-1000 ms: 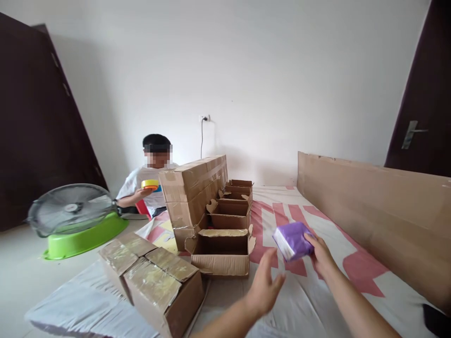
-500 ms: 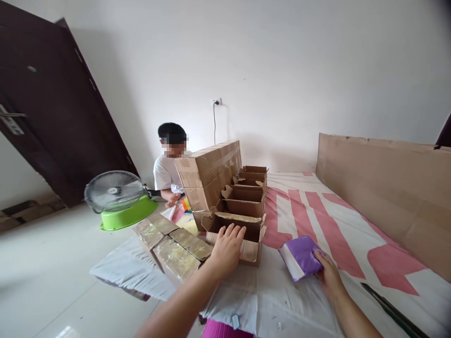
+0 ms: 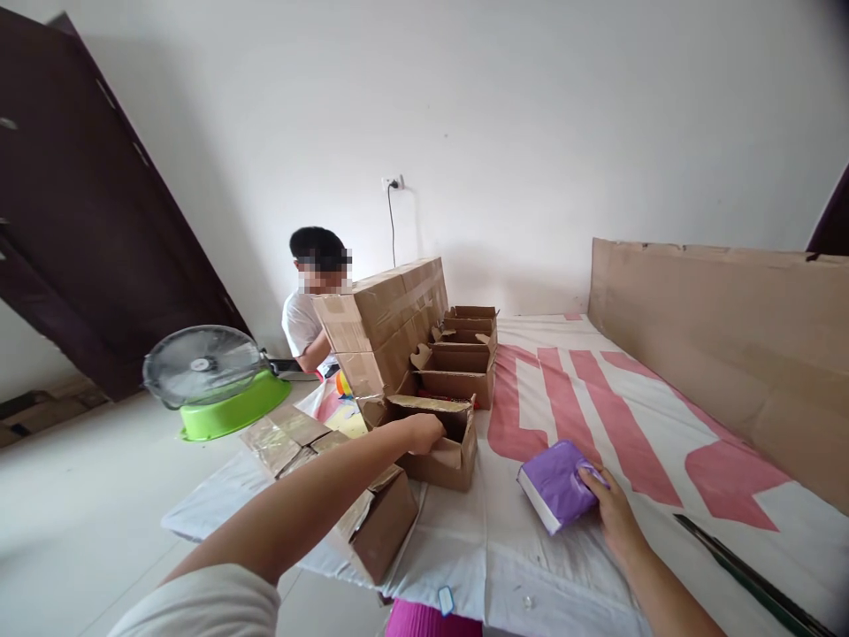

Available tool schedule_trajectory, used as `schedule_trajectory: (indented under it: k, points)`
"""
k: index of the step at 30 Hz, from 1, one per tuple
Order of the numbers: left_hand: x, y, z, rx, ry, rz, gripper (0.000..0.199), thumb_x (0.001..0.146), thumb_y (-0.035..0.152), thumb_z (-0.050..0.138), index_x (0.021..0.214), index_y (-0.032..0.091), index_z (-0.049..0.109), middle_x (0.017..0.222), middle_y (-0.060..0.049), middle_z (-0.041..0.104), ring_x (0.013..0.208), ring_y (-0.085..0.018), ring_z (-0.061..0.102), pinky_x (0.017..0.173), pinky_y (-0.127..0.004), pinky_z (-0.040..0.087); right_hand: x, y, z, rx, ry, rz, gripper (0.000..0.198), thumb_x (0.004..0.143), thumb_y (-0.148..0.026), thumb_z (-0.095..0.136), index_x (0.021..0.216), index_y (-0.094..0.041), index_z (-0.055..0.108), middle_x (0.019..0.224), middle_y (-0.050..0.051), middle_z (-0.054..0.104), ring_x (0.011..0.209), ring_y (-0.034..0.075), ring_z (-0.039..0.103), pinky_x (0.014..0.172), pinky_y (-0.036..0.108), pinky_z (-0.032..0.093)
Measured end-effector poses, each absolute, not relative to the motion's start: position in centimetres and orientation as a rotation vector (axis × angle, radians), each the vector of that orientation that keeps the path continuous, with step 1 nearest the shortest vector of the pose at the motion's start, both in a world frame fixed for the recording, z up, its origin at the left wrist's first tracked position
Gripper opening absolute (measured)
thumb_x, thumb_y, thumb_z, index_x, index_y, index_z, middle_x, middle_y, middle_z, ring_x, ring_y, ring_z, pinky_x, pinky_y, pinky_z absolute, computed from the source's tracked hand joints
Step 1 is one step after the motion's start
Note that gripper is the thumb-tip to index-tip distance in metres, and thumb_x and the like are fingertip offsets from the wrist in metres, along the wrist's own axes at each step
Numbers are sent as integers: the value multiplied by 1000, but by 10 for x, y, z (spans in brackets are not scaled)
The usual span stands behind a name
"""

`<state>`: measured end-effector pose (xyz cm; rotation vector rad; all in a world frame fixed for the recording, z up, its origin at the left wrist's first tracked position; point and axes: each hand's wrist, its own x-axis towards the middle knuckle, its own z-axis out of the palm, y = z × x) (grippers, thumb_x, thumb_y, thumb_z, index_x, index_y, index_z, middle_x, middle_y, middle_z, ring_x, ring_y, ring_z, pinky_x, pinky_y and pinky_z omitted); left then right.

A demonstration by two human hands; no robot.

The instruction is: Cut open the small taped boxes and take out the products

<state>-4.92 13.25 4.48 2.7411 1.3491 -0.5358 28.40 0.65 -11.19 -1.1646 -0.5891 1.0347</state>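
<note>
My left hand (image 3: 428,433) is closed over the near edge of an open cardboard box (image 3: 441,473), its fingertips hidden inside. This box is the nearest in a row of open cardboard boxes (image 3: 457,386). In my right hand (image 3: 614,509) is a purple pack of tissues (image 3: 557,482) with a white side, gripped at its right edge just above the bed sheet. Under my left forearm lie taped, closed boxes (image 3: 385,531). Something red (image 3: 451,400) shows in the gap behind the nearest open box.
Stacked closed boxes (image 3: 391,318) stand left of the row, with a person (image 3: 305,323) behind them. A fan (image 3: 202,363) leans on a green basin (image 3: 235,405) on the floor. A cardboard sheet (image 3: 716,336) stands at the right; a dark long object (image 3: 749,571) lies nearer.
My left hand has gone from resting on the box's edge to closing over it. The nearest box has shifted left, opening a gap behind it. The tissue pack stays in my right hand.
</note>
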Motion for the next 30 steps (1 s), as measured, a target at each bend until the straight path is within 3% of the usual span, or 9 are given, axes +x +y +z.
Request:
schedule_trajectory:
  k: [3, 8, 13, 19, 23, 27, 30]
  points:
    - [-45, 145, 43, 2715, 1368, -582, 36, 91, 38, 60, 117, 12, 60, 120, -5, 60, 105, -28, 61, 88, -44, 53, 280, 6, -111, -1189, -616, 1041, 46, 58, -48, 83, 93, -22, 69, 83, -1, 73, 80, 19, 63, 72, 26, 48]
    - [-30, 172, 47, 2681, 1402, -543, 34, 93, 35, 58, 121, 17, 57, 123, -9, 59, 104, -21, 61, 88, -43, 53, 269, 4, -102, -1210, -669, 1060, 46, 58, -48, 83, 93, -22, 70, 85, 0, 74, 81, 21, 64, 71, 28, 48]
    - [-17, 189, 48, 2632, 1450, -525, 36, 92, 37, 59, 119, 13, 59, 121, -6, 60, 105, -26, 61, 88, -44, 53, 232, 5, -86, -1218, -697, 1153, 51, 59, -54, 79, 99, -24, 69, 92, 1, 74, 90, 25, 66, 77, 31, 50]
    - [-35, 185, 55, 2562, 1437, -638, 35, 92, 37, 59, 118, 13, 59, 120, -6, 60, 104, -26, 61, 88, -43, 53, 146, 19, -92, -1222, -820, 1329, 65, 72, -68, 61, 123, -28, 58, 125, 6, 65, 118, 30, 57, 93, 42, 48]
    - [-47, 172, 55, 2579, 1386, -657, 33, 92, 36, 59, 117, 15, 59, 118, -7, 61, 102, -23, 62, 87, -43, 54, 108, 28, -102, -1290, -1241, 1180, 80, 67, -54, 71, 138, -26, 45, 143, 10, 49, 133, 31, 43, 106, 43, 38]
    - [-48, 157, 57, 2660, 1369, -563, 33, 86, 28, 67, 116, 15, 61, 116, -9, 65, 103, -24, 63, 89, -43, 52, 115, 33, -96, -1456, -1616, 911, 79, 54, -42, 82, 126, -21, 58, 122, 14, 62, 118, 37, 52, 101, 46, 38]
    - [-45, 128, 66, 2745, 1421, -435, 57, 73, 12, 71, 128, 15, 56, 126, -16, 61, 114, -32, 59, 98, -47, 45, 145, 48, -83, -1438, -1702, 927, 58, 46, -44, 86, 97, -25, 69, 95, 6, 71, 94, 32, 61, 85, 40, 45]
